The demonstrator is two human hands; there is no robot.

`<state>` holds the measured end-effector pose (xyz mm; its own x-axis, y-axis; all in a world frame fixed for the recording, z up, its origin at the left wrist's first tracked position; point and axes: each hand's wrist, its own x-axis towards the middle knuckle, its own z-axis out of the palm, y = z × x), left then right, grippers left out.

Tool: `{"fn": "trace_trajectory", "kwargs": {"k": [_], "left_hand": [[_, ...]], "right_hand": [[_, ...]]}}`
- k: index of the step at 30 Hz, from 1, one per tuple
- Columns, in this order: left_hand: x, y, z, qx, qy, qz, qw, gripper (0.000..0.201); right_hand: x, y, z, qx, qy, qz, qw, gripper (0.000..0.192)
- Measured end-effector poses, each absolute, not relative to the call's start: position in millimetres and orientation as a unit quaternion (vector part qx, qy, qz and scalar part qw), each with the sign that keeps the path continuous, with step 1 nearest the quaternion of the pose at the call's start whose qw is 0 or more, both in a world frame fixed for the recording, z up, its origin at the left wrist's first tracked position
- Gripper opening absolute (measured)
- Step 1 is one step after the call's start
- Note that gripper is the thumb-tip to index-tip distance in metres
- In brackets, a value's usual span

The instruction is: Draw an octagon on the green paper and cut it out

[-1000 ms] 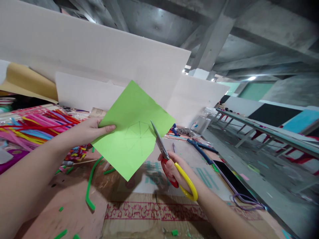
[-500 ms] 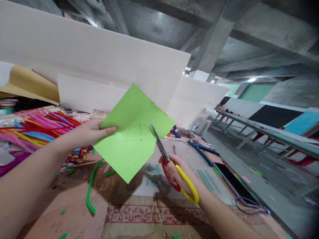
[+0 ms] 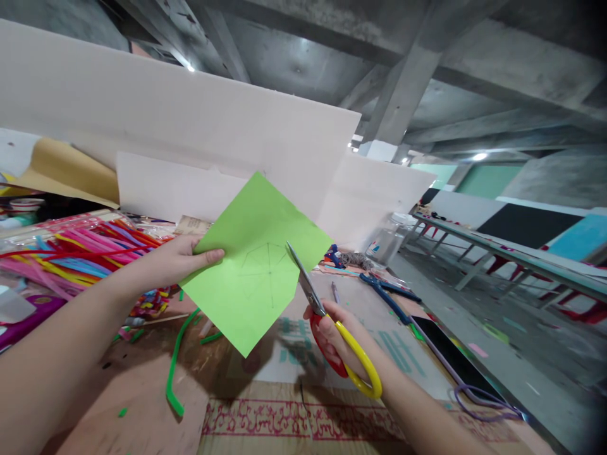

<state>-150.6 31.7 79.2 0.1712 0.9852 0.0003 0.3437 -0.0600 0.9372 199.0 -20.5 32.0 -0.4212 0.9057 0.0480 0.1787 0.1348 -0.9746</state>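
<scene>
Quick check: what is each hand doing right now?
Left hand: closed on the green paper, pinching its left corner.
Right hand: closed on the scissors, blades at the paper's right edge.

1 head camera looks forward, close over the cardboard-covered table (image 3: 142, 404), tilted up enough to catch the ceiling beams (image 3: 403, 95) beyond it.

Teal lettering on the cardboard (image 3: 379, 354) underfoot of the work, too blurred to read
</scene>
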Motion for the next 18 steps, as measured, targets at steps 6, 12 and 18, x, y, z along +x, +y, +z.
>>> {"fn": "trace_trajectory", "kwargs": {"k": [6, 12, 18], "left_hand": [[-151.2, 31.1, 76.6, 0.632, 0.519, 0.372, 0.439, 0.029], [-155.1, 32.7, 76.0, 0.642, 0.502, 0.370, 0.445, 0.031], [-155.7, 33.9, 75.4, 0.664, 0.467, 0.370, 0.451, 0.031]], "right_hand": [[199.5, -19.7, 32.2, -0.408, -0.665, 0.515, 0.355, 0.074], [200.2, -20.9, 30.2, -0.416, -0.663, 0.514, 0.351, 0.071], [203.3, -17.4, 32.2, -0.414, -0.673, 0.494, 0.363, 0.069]]}}
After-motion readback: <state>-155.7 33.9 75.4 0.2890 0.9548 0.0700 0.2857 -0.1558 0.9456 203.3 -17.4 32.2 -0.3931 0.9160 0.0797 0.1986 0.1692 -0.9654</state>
